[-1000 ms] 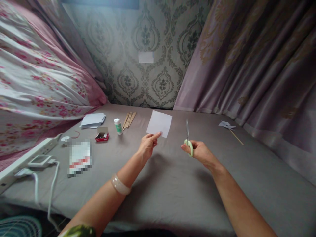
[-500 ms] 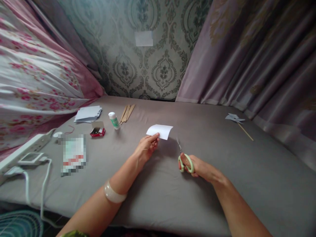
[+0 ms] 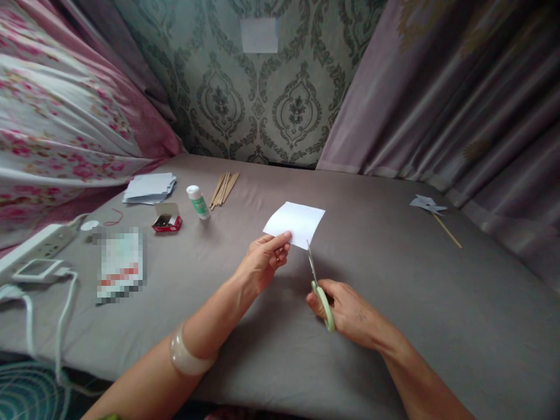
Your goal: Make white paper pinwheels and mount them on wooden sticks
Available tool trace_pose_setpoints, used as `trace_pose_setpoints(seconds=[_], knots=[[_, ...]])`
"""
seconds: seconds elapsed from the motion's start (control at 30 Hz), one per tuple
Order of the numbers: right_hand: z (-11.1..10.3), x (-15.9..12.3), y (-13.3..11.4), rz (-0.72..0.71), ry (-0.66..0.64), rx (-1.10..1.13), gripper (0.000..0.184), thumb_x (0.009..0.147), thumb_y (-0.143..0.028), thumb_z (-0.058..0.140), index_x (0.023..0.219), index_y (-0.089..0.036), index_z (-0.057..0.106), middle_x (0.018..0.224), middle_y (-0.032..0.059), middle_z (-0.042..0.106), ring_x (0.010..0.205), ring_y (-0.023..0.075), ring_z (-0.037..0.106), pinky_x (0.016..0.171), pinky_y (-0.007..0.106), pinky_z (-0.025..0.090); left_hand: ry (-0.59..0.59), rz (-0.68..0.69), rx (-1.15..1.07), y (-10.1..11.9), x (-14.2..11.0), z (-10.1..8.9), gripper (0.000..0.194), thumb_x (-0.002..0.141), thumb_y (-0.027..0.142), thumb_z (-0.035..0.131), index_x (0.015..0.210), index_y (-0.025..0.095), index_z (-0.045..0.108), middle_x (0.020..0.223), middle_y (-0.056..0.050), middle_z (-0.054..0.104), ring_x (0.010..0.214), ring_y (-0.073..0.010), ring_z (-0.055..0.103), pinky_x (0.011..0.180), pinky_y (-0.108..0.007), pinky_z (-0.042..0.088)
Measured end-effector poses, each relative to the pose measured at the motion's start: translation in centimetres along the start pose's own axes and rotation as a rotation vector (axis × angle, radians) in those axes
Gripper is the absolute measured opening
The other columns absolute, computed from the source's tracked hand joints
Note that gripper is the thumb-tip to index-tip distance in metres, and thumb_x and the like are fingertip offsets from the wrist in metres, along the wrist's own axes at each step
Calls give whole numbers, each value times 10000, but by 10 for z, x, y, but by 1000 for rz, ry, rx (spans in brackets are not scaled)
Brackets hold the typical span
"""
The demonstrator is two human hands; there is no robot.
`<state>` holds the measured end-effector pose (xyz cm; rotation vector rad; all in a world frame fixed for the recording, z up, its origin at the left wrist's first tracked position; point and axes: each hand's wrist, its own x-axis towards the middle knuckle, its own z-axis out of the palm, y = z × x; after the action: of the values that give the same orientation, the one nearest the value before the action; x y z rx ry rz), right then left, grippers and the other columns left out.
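Note:
A white sheet of paper (image 3: pixel 297 220) is pinched at its near edge between the thumb and fingers of my left hand (image 3: pixel 265 256). The sheet is held above the grey cloth and bends slightly. My right hand (image 3: pixel 345 309) grips a pair of scissors (image 3: pixel 324 306) by the pale green handles. Their metal blades point up and away, and the tip is at the sheet's near right corner. Whether the blades have cut into the paper I cannot tell.
On the grey-covered surface at left are a stack of paper (image 3: pixel 149 188), a small red box (image 3: pixel 166 223), a glue stick (image 3: pixel 198 202), wooden sticks (image 3: pixel 224 189), a blurred packet (image 3: pixel 120 265) and a power strip (image 3: pixel 44 251) with cables. A paper pinwheel (image 3: pixel 427 204) lies at right.
The scissors have come left and up to the paper's near right corner. The sheet has tilted in my left hand, curving, then flattening somewhat. The camera view has dipped downward.

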<state>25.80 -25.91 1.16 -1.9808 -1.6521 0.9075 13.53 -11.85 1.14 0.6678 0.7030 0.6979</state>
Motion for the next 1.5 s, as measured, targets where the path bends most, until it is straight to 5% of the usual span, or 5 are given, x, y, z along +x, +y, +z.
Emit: trace_pose_setpoints(seconds=[1.5], knots=[[0, 2, 2, 81, 111, 114, 488, 783, -628, 540, 583, -190, 461, 557, -30, 423, 542, 108, 370, 512, 260, 277, -30, 45, 72, -7, -6, -1, 362, 527, 320, 872, 627, 121, 587, 567, 20, 579, 451, -24, 430, 454, -182, 281]])
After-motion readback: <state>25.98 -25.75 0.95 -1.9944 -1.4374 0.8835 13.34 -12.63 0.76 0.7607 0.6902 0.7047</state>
